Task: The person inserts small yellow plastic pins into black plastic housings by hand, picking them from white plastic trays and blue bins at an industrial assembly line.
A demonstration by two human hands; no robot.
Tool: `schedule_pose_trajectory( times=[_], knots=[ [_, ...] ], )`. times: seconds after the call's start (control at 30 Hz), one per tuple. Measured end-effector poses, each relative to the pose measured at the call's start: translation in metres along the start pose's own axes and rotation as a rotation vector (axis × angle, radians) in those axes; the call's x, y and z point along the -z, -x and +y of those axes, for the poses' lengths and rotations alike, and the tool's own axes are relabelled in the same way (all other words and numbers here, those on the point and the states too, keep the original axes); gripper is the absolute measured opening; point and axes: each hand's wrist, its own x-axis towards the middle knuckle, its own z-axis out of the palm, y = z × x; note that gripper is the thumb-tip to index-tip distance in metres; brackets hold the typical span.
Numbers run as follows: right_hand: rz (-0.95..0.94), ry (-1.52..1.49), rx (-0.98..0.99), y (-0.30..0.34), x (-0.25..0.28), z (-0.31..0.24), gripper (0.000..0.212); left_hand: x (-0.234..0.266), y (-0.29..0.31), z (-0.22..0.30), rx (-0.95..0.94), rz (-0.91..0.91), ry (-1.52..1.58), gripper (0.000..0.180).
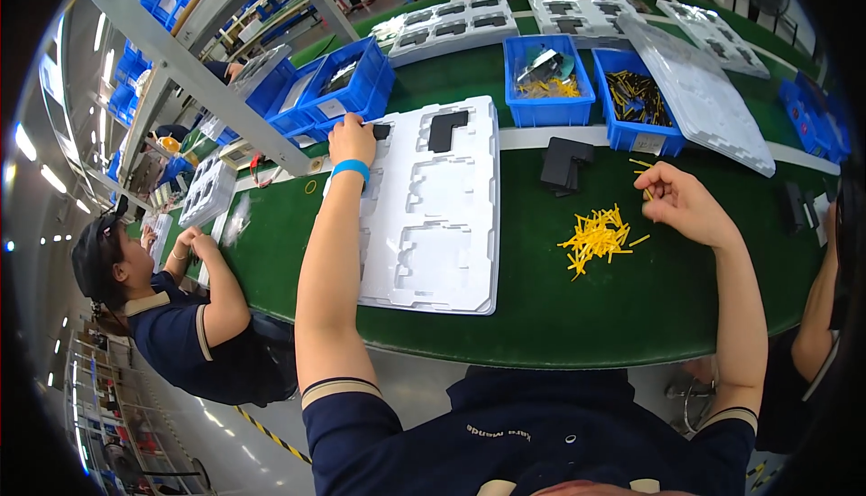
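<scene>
A white plastic tray (388,289) with moulded compartments lies in front of me. My left hand (352,142) is at its far left compartment, fingers curled against a black flat part (382,133) that they partly cover. A black L-shaped part (446,132) rests in the far right compartment. My right hand (678,200) is closed in a pinch on a small yellow strip (648,194), above the green table. Left of that hand lies a loose heap of yellow strips (597,236). Beyond the heap is a small stack of black L-shaped parts (566,164).
Blue bins (548,115) stand beyond, one with yellow strips; a second bin (645,140) holds dark and yellow pieces. An empty-looking tray (713,108) leans on it. A metal post (207,90) rises at left. Co-workers sit at left (171,316), right and across.
</scene>
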Motion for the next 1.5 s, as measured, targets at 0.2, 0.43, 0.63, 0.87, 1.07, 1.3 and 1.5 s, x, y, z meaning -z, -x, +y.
schedule_pose_trajectory(
  times=[0.2,0.43,0.63,0.87,1.07,1.3,1.5],
  knots=[
    [0.082,0.096,0.199,0.002,-0.006,-0.003,0.011,0.02,0.017,0.011,-0.129,-0.005,-0.155,0.027],
    [0.136,0.222,0.516,-0.01,-0.026,-0.007,0.016,0.057,0.107,0.134,-0.634,-0.284,0.485,0.018],
    [0.16,0.065,0.268,0.0,-0.037,-0.014,0.009,0.07,0.191,0.207,-0.808,-0.652,0.488,0.017],
    [0.17,0.175,0.473,0.008,-0.03,-0.013,0.007,0.07,0.203,0.224,-0.717,-0.72,0.571,0.012],
    [0.335,0.091,0.661,0.0,-0.022,-0.008,0.008,0.055,0.207,0.216,-0.732,-0.609,0.443,0.01],
    [1.179,0.152,0.282,0.049,0.136,0.038,0.021,0.052,0.212,0.209,-0.783,-0.554,0.422,0.014],
    [1.14,0.145,-0.244,0.143,0.244,0.159,0.018,0.057,0.213,0.218,-0.845,-0.579,0.464,0.014]
  ],
)
